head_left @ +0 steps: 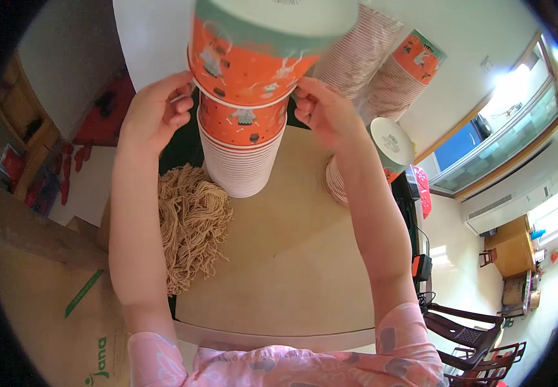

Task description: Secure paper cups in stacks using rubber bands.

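Note:
An orange paper bucket (247, 71) with a green band and a pale base is upside down on top of a tall stack of nested paper buckets (240, 161). Thumb and fingers of my left hand (159, 109) pinch its lower rim on the left side. On the opposite side my right hand (324, 109) grips the same rim. Below it, one more orange bucket wall shows, then many white rims packed closely. A heap of beige cords (192, 226) lies beside the stack, under my left forearm. The top of the held bucket is slightly blurred.
More nested bucket stacks (359, 51) stand at the back right. Partly behind my right forearm is another upside-down bucket stack (392, 145). A brown board (279, 271) covers the near table. Cardboard boxes (53, 303) are at left; dark chairs (463, 335) stand lower right.

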Action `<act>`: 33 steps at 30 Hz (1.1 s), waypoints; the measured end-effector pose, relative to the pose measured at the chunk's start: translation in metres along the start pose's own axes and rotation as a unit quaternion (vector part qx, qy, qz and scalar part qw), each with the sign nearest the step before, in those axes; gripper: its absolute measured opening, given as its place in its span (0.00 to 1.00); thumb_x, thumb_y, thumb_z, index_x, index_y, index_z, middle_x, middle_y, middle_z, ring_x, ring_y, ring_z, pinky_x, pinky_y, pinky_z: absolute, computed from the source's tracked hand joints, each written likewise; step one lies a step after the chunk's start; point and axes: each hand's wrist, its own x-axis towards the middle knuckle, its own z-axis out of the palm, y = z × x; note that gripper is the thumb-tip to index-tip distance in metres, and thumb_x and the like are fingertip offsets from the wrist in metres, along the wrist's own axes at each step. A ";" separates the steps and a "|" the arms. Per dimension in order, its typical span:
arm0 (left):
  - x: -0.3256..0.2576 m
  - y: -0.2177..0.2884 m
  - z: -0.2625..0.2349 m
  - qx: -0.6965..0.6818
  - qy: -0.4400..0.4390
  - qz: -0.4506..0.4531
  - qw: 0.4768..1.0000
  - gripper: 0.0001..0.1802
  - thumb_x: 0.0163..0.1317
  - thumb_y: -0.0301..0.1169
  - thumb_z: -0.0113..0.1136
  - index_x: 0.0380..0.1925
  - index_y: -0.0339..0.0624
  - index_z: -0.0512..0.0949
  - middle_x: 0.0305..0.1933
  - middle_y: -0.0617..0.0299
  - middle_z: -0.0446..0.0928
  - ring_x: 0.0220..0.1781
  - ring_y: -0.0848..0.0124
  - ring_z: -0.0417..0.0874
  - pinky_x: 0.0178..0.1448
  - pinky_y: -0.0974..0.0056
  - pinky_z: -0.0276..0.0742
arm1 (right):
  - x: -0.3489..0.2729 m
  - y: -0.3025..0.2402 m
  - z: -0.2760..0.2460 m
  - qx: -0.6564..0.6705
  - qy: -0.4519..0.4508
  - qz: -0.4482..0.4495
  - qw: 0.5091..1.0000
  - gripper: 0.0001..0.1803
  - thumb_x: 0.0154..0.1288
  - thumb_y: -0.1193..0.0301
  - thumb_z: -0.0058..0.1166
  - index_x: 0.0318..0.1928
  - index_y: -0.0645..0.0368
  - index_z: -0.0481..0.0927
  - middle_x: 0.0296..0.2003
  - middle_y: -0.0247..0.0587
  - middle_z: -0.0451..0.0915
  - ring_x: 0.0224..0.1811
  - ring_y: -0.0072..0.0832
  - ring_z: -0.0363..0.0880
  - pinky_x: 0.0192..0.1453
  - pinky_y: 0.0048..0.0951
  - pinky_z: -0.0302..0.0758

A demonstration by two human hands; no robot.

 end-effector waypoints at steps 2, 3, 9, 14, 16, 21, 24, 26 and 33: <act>-0.008 0.012 0.005 0.011 0.001 0.019 1.000 0.06 0.59 0.30 0.62 0.30 0.40 0.76 0.26 0.68 0.69 0.22 0.80 0.67 0.19 0.75 0.54 | 0.002 -0.006 0.004 0.018 -0.035 -0.029 0.999 0.06 0.66 0.71 0.53 0.35 0.61 0.77 0.32 0.32 0.78 0.28 0.17 0.72 0.32 0.21 0.69; -0.011 0.013 0.007 0.019 -0.008 0.022 1.000 0.06 0.59 0.29 0.60 0.30 0.38 0.76 0.26 0.68 0.70 0.22 0.80 0.67 0.19 0.75 0.53 | 0.000 -0.009 0.004 0.026 -0.052 -0.054 0.997 0.06 0.67 0.71 0.52 0.37 0.60 0.77 0.32 0.32 0.79 0.28 0.17 0.72 0.32 0.21 0.69; -0.078 -0.005 0.024 0.128 0.067 0.073 0.987 0.06 0.61 0.26 0.55 0.35 0.37 0.79 0.24 0.69 0.73 0.20 0.83 0.66 0.20 0.76 0.54 | -0.109 -0.023 0.037 -0.006 0.064 -0.099 0.993 0.07 0.67 0.73 0.47 0.41 0.61 0.77 0.37 0.34 0.79 0.35 0.21 0.77 0.38 0.22 0.74; -0.146 -0.046 -0.027 0.287 0.070 -0.025 0.955 0.05 0.65 0.27 0.56 0.39 0.41 0.78 0.27 0.72 0.73 0.25 0.84 0.68 0.27 0.77 0.62 | -0.207 0.019 -0.006 -0.261 0.019 -0.111 0.959 0.08 0.55 0.83 0.52 0.36 0.65 0.80 0.35 0.38 0.79 0.36 0.24 0.79 0.39 0.26 0.77; -0.170 -0.070 -0.055 0.309 0.095 -0.063 0.944 0.04 0.64 0.28 0.58 0.38 0.42 0.78 0.26 0.73 0.71 0.25 0.84 0.67 0.28 0.77 0.62 | -0.245 0.038 -0.011 -0.394 0.010 -0.131 0.910 0.09 0.52 0.85 0.56 0.36 0.64 0.80 0.36 0.39 0.78 0.38 0.25 0.79 0.40 0.26 0.77; -0.215 -0.132 -0.106 0.453 0.179 0.027 0.873 0.04 0.61 0.26 0.62 0.34 0.38 0.80 0.25 0.69 0.75 0.26 0.81 0.72 0.30 0.74 0.68 | -0.294 0.072 0.006 -0.538 0.034 -0.111 0.835 0.11 0.49 0.84 0.60 0.35 0.59 0.81 0.38 0.40 0.77 0.41 0.33 0.80 0.44 0.29 0.78; -0.237 -0.164 -0.107 0.484 0.161 0.034 0.859 0.05 0.58 0.25 0.63 0.34 0.36 0.79 0.28 0.61 0.77 0.28 0.74 0.76 0.33 0.70 0.72 | -0.311 0.080 0.005 -0.577 0.051 -0.113 0.807 0.10 0.51 0.81 0.61 0.36 0.56 0.81 0.39 0.39 0.77 0.40 0.36 0.80 0.43 0.32 0.78; -0.248 -0.177 -0.092 0.534 0.107 0.058 0.837 0.06 0.56 0.26 0.63 0.33 0.37 0.79 0.33 0.56 0.76 0.34 0.64 0.79 0.38 0.63 0.74 | -0.316 0.084 0.002 -0.580 0.060 -0.110 0.805 0.10 0.51 0.80 0.62 0.36 0.55 0.81 0.39 0.39 0.77 0.40 0.37 0.80 0.43 0.33 0.78; -0.256 -0.195 -0.067 0.674 0.100 0.024 0.731 0.05 0.57 0.30 0.61 0.30 0.41 0.78 0.38 0.54 0.75 0.39 0.54 0.80 0.41 0.52 0.76 | -0.336 0.085 0.025 -0.551 0.124 -0.123 0.816 0.12 0.50 0.82 0.62 0.37 0.57 0.82 0.43 0.41 0.79 0.41 0.34 0.81 0.43 0.32 0.79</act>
